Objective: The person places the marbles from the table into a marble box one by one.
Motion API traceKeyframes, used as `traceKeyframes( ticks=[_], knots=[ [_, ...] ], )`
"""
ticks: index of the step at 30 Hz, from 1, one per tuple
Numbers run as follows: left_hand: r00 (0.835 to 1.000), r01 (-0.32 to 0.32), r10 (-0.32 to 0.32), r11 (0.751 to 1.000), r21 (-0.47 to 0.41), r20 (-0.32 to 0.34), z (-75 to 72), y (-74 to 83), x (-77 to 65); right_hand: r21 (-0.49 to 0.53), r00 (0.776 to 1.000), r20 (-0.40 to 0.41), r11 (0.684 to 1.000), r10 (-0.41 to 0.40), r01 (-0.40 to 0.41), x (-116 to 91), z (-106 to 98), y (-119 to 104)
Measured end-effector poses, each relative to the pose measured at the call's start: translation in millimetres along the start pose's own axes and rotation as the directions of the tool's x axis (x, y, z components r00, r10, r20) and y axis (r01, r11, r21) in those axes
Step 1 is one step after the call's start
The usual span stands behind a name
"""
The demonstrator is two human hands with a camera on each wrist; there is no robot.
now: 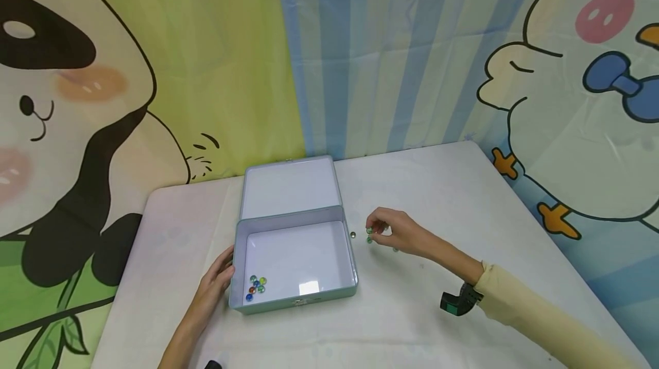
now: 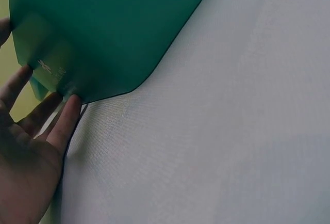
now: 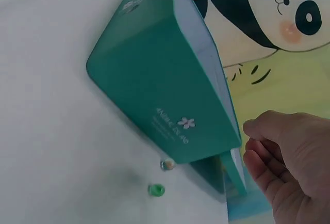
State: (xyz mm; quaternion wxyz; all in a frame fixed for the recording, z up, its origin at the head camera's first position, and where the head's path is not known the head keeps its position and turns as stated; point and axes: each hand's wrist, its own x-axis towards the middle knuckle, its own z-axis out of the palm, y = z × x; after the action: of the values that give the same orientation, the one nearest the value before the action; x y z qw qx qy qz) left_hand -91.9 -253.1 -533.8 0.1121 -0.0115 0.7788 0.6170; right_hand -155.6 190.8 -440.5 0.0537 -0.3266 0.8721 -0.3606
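An open green tin box (image 1: 292, 302) with a white inside lies on the table, its hinged lid (image 1: 290, 189) tipped back. Several coloured glass marbles (image 1: 257, 283) sit in its near left corner. My left hand (image 1: 215, 282) rests its fairly straight fingertips against the box's left wall. To the right of the box, my right hand (image 1: 399, 233) pinches a green marble (image 1: 369, 230) between thumb and fingers, just above the table. Beneath it lies another green marble (image 3: 156, 189); a clear marble (image 3: 167, 164) is closer to the box wall.
The white cloth-covered table (image 1: 427, 186) backs onto a cartoon-printed curtain (image 1: 381, 60). Another small marble (image 1: 395, 249) lies under the right wrist. A black device (image 1: 460, 300) is strapped on the right forearm by the sleeve.
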Motion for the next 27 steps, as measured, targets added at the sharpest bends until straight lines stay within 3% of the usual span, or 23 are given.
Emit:
traceKeyframes(
  ticks=[12,19,27],
  knots=[
    [1.0,0.001,-0.001,0.999,0.039,0.002,-1.8,-1.0,-0.1,-0.013,0.988,0.132,0.997,-0.079,0.081,42,12,-28],
    [1.0,-0.009,0.009,0.999,0.034,0.003,-1.2,-0.6,0.7,-0.052,0.97,0.196,0.987,-0.142,0.155,72,26,-34],
    [1.0,0.001,-0.001,1.0,0.031,-0.002,0.1,0.8,-0.1,-0.081,0.941,0.301,0.979,-0.155,0.187,110,44,-40]
  ],
)
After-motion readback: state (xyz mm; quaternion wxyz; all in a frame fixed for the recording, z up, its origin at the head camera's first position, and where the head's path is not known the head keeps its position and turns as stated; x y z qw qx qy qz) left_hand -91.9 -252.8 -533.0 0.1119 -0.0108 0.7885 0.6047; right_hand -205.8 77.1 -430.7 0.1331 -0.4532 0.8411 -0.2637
